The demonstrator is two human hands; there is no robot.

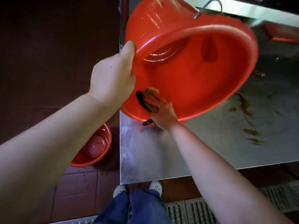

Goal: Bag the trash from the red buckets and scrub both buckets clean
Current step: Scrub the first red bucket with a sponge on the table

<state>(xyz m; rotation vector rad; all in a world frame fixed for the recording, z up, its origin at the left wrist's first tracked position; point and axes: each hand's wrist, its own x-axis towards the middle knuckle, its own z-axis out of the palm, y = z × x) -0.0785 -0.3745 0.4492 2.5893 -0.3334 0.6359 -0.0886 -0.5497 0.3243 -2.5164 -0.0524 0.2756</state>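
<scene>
A large red bucket (202, 75) lies tipped on its side on a steel counter (210, 143), its mouth facing me. My left hand (113, 78) grips its rim on the left side, thumb on the outside. My right hand (161, 110) is inside the lower rim, pressing a brownish scrub pad with a dark edge (149, 98) against the inner wall. The bucket's metal handle (208, 7) sticks up behind it. A second red bucket (95, 147) stands upright on the floor to the left, partly hidden by my left forearm, with some liquid in its bottom.
Brown smears and splashes (249, 120) mark the counter to the right of the bucket. A steel post (123, 21) rises at the counter's left edge. Floor drain grates (194, 210) run in front of my feet. A red object (281, 33) lies at the far right.
</scene>
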